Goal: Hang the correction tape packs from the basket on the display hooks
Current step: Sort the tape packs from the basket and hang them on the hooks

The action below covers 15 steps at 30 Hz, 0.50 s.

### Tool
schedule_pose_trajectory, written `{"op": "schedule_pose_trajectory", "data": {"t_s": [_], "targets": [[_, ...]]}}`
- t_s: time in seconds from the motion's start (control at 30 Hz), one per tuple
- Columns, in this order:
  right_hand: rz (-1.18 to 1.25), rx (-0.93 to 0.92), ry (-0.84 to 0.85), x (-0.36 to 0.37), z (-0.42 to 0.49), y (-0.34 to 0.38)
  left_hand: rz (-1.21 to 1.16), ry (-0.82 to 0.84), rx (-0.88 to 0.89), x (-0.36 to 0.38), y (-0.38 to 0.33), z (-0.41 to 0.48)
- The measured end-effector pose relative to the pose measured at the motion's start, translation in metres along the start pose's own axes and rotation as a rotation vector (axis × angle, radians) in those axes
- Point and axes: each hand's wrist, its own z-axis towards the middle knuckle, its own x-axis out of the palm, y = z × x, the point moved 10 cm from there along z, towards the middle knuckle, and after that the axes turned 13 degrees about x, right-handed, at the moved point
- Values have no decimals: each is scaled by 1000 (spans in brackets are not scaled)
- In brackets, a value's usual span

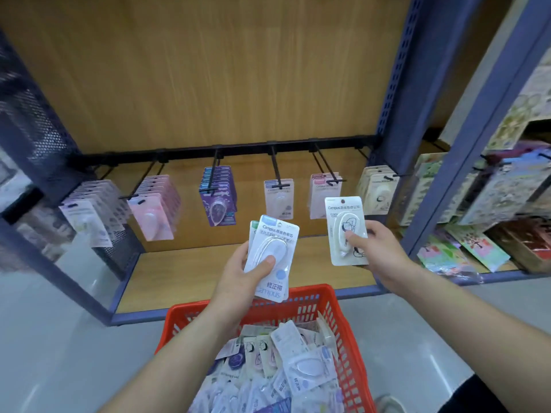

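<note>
My left hand grips a small stack of packs, thumb across the front, as a reserve above the basket; my right hand pinches one cream pack low and upright, so its hang hole is free on top. It sits below-left of the hook of matching packs, apart from it; I judge it belongs there.

free: open air before wood back panel above hook rail | blocked: hung packs crowd the space below rail | sides: mesh panel left, blue upright right
</note>
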Motion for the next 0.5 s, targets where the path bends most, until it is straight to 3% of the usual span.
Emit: {"op": "schedule_pose_trajectory", "data": {"t_s": [0.1, 0.23, 0.5], "targets": [[-86, -34, -75, -53, 32, 7, 32, 50, 0, 34, 7, 15], [-28, -7, -149, -108, 74, 3, 50, 62, -19, 67, 21, 34], [175, -56, -170, -115, 111, -1, 70, 76, -14, 103, 30, 62]]}}
